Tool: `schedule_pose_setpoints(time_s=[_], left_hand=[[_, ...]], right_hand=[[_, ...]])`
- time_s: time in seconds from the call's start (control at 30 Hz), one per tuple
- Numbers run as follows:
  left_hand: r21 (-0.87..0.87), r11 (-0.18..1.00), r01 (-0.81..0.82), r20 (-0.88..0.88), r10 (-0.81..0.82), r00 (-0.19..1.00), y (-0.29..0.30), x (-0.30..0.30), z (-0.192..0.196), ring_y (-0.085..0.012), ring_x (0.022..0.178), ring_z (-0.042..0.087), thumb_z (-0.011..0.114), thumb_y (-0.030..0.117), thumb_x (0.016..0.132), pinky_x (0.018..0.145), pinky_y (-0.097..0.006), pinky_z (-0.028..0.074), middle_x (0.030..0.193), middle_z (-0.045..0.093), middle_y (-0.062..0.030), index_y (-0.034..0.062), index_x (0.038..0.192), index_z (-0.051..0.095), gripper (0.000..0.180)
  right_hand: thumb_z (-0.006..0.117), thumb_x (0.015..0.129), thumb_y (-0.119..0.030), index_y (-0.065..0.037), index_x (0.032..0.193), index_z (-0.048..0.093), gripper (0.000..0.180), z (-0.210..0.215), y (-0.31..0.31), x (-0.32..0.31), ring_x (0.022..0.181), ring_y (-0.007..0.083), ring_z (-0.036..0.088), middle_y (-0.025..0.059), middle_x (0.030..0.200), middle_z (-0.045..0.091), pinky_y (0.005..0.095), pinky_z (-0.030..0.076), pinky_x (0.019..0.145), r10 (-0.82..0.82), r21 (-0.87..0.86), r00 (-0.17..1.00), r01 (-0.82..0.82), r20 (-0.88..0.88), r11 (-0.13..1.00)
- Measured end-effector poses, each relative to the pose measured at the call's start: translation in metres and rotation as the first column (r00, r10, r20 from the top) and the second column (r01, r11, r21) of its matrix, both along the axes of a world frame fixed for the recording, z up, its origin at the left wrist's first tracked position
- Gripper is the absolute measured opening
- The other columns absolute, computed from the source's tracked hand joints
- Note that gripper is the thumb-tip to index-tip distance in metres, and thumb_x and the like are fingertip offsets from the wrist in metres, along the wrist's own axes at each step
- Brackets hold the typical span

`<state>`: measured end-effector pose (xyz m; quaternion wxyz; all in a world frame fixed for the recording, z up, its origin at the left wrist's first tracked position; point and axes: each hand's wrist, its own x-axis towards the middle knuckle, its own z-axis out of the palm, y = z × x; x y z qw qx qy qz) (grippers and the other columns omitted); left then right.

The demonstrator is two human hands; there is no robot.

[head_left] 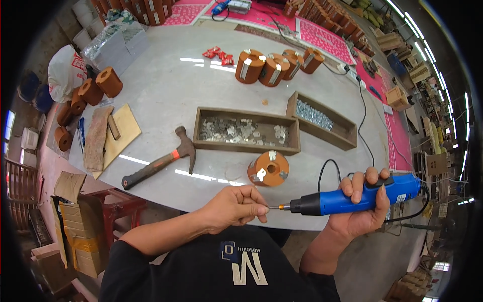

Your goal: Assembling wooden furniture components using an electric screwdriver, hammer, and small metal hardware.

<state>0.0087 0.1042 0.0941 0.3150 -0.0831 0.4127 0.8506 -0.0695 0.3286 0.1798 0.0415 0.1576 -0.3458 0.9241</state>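
The electric screwdriver [352, 198], blue with a black nose, lies level over the near edge of the table [166, 90], at about four o'clock from the table's middle. Its black cord [370, 151] loops off its rear end and runs back across the table toward twelve o'clock, where its far end is lost among the clutter.

The right hand [365, 201] is wrapped fully round the blue body, fingers curled over the top and thumb beneath; the palm hides most of the grip. At nine o'clock from the tool's tip, the left hand [236, 205] has its fingertips pinched together at the orange bit; what they pinch, if anything, is too small to make out.

Both forearms come up from six o'clock, partly cut off by the lower edge.

At twelve o'clock from the left hand stands an orange wooden block [268, 169] with metal pieces on it. Beyond it lies a long wooden tray [246, 131] of small metal parts, and at two o'clock a second tray [322, 120] of screws. A hammer [161, 160] lies at ten o'clock from the left hand.
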Motion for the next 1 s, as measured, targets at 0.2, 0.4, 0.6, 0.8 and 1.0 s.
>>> schedule_pose_setpoints(time_s=[0.2,0.4,0.6,0.8,1.0], left_hand=[[-0.072,0.993,-0.095,0.008,0.096,0.995,0.002,0.004,-0.005,-0.0031,0.053,0.041,0.067,0.015,0.092,0.046,-0.019,0.029,0.077,0.066,-0.0059,0.0019,0.093,0.064,0.013],[-0.128,0.990,-0.057,-0.079,0.047,0.996,0.002,0.003,-0.004,-0.0028,0.055,0.040,0.066,0.025,0.094,0.048,-0.019,0.029,0.074,0.062,-0.0027,0.0034,0.092,0.064,0.022],[-0.054,0.998,-0.027,-0.005,0.027,1.000,0.004,0.006,-0.009,-0.0052,0.066,0.047,0.059,0.027,0.098,0.062,-0.022,0.040,0.073,0.056,0.0005,0.0024,0.091,0.062,0.025],[-0.030,0.992,-0.120,-0.243,0.109,0.964,0.007,0.007,-0.016,-0.0032,0.059,0.038,0.052,0.027,0.102,0.052,-0.020,0.031,0.077,0.054,0.0002,0.0059,0.094,0.053,0.023],[-0.119,0.986,-0.113,-0.360,0.063,0.931,0.010,0.003,-0.016,-0.0042,0.064,0.041,0.051,0.022,0.101,0.056,-0.021,0.034,0.078,0.055,0.0006,0.0062,0.094,0.052,0.018]], right_hand=[[0.053,0.092,-0.014,-0.007,0.119,0.046,0.029,-0.005,-0.002,-0.004,0.063,0.0182,0.053,0.0097,0.099,0.056,0.0374,0.046,0.064,0.063,0.016,0.998,-0.063,-0.001,0.998],[0.053,0.091,-0.014,-0.007,0.119,0.047,0.030,-0.008,-0.004,-0.007,0.063,0.0174,0.053,0.0092,0.099,0.057,0.0367,0.045,0.064,0.041,0.024,0.999,-0.041,0.011,0.999],[0.054,0.091,-0.014,-0.008,0.119,0.047,0.029,-0.010,-0.009,-0.008,0.063,0.0171,0.053,0.0085,0.098,0.057,0.0370,0.045,0.064,0.037,0.051,0.999,-0.039,0.035,0.998],[0.054,0.091,-0.013,-0.008,0.118,0.048,0.029,-0.009,-0.011,-0.012,0.063,0.0168,0.052,0.0083,0.097,0.057,0.0373,0.046,0.064,0.028,0.053,0.997,-0.032,0.072,0.998],[0.053,0.090,-0.012,-0.008,0.117,0.049,0.027,-0.007,-0.011,-0.014,0.063,0.0180,0.052,0.0098,0.099,0.059,0.0383,0.047,0.064,0.031,0.033,0.996,-0.034,0.081,0.999]])
